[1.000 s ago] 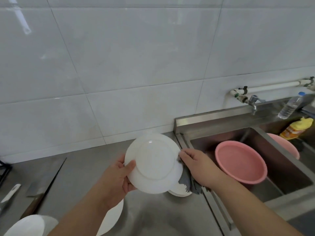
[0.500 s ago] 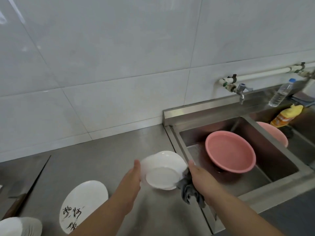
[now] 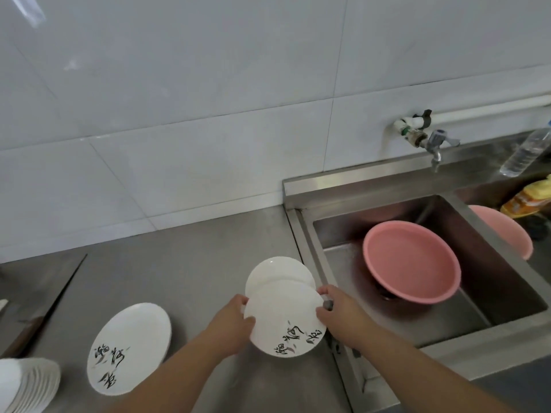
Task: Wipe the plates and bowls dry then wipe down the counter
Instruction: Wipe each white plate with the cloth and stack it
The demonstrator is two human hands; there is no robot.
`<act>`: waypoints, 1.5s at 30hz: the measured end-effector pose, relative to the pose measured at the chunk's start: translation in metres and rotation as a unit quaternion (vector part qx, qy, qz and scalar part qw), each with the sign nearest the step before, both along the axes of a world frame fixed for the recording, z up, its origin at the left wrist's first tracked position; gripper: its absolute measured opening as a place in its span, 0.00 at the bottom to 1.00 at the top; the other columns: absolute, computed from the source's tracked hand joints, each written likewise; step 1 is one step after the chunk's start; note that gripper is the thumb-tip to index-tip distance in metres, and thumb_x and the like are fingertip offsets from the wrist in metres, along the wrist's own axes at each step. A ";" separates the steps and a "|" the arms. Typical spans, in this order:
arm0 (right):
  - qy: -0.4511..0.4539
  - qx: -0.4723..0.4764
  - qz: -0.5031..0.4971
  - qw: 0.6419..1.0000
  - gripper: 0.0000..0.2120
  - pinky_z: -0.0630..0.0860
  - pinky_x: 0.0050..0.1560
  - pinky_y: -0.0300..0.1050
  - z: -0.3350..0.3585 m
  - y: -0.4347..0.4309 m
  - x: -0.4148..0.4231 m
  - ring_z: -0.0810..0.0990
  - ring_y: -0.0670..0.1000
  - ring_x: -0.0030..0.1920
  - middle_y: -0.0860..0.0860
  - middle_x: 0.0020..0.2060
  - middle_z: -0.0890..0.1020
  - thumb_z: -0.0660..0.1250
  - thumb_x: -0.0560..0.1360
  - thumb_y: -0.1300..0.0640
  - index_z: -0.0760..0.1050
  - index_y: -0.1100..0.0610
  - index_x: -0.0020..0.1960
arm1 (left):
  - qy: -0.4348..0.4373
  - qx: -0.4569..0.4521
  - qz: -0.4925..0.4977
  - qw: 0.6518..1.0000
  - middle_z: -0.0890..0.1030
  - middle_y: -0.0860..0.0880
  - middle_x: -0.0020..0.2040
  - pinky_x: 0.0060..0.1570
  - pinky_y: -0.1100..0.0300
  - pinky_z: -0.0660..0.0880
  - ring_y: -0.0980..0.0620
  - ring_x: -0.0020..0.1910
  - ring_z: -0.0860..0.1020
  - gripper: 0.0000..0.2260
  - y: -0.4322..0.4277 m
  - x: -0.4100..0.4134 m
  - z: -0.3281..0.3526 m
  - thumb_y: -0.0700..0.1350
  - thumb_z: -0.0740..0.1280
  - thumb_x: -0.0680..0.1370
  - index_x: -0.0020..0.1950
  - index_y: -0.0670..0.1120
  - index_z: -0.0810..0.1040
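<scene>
Steel counter [image 3: 190, 263], tiled wall [image 3: 208, 114] ahead. I see plate [image 3: 283, 311] between hands; left hand [image 3: 229, 326], right hand [image 3: 340, 314] each grip its rim.

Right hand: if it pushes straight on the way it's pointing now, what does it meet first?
The plate, which the right hand grips by the rim, opposite the left hand. Beyond that, probably the white dish lying just behind, though depth is unclear.

bright, even light | glare streak on wall tiles [image 3: 28, 10] | wide-angle edge bending
</scene>
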State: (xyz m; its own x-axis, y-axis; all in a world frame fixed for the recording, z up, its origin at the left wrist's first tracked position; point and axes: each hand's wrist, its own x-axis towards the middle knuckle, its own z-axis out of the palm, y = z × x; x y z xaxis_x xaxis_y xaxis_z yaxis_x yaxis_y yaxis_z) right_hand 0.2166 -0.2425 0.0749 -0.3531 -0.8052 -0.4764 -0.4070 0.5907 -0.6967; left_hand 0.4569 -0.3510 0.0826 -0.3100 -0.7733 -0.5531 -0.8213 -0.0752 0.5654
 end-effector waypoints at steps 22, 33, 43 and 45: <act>0.193 -0.022 0.114 0.974 0.24 0.78 0.48 0.49 -0.043 -0.061 -0.023 0.82 0.58 0.52 0.51 0.51 0.84 0.62 0.80 0.50 0.65 0.45 0.76 | -0.154 -0.165 0.006 0.974 0.81 0.46 0.52 0.46 0.50 0.73 0.41 0.52 0.81 0.12 -0.034 -0.037 -0.057 0.52 0.59 0.84 0.62 0.46 0.63; 0.314 0.014 0.080 0.946 0.26 0.80 0.49 0.51 -0.016 -0.054 -0.024 0.83 0.57 0.55 0.49 0.53 0.85 0.61 0.77 0.35 0.70 0.47 0.70 | -0.113 -0.165 -0.001 0.980 0.81 0.49 0.56 0.49 0.52 0.74 0.45 0.55 0.81 0.18 -0.030 -0.016 -0.051 0.58 0.60 0.82 0.68 0.52 0.66; 0.302 0.005 0.196 0.933 0.30 0.81 0.54 0.48 0.009 -0.070 0.072 0.83 0.53 0.56 0.45 0.57 0.84 0.59 0.80 0.34 0.62 0.45 0.78 | -0.154 -0.199 -0.004 0.968 0.83 0.53 0.52 0.53 0.54 0.77 0.50 0.54 0.81 0.18 -0.027 0.112 -0.036 0.63 0.60 0.81 0.66 0.56 0.70; 0.285 0.006 0.214 0.934 0.30 0.82 0.53 0.50 0.007 -0.079 0.102 0.82 0.53 0.57 0.45 0.57 0.83 0.59 0.80 0.34 0.62 0.45 0.78 | -0.166 -0.198 0.015 0.966 0.82 0.52 0.57 0.55 0.53 0.76 0.49 0.58 0.80 0.18 -0.028 0.149 -0.035 0.62 0.61 0.81 0.67 0.55 0.71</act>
State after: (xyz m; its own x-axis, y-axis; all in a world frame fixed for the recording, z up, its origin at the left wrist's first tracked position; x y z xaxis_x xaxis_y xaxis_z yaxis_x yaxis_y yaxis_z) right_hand 0.3184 -0.3214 0.0820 -0.1986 -0.9264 -0.3198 -0.9108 0.2950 -0.2889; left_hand 0.6064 -0.3791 0.0472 -0.1399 -0.9505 -0.2774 -0.9631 0.0656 0.2611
